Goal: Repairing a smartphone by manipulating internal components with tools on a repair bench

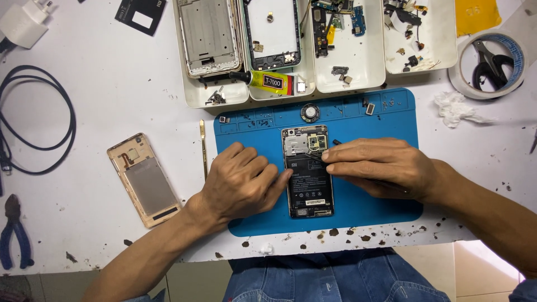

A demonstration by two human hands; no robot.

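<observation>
Head view, looking down on a white bench (100,106) with a blue mat (380,207) at centre. An opened phone (307,173) lies face down on the mat, back cover off, black battery and circuit board exposed.

Left hand (240,182): fingers loosely curled and together, resting palm down on the mat, fingertips touching the phone's left edge and steadying it. It grips nothing.

Right hand (380,165): fingers drawn together, pinched on a thin dark tool (316,157) whose tip rests on the phone just below the circuit board, at the top of the battery. The heel of the hand rests on the mat to the right of the phone.

Labels and packages: the battery carries a white label block with a barcode strip near its lower end. A yellow glue tube (268,81) with a black nozzle and a red-edged label lies across the white trays (369,78) above the mat. The trays hold phone frames and small parts. A black card (141,14) with a white rectangle lies at the bench's top left, near a white charger plug (25,25). A yellow sheet (475,15) sits at top right, beside a tape roll (467,84) with scissors inside it.

A gold phone back cover (144,180) lies left of the mat, well apart from the left hand. Blue-handled pliers (14,232) lie at the far left edge, below a coiled black cable (33,112).
</observation>
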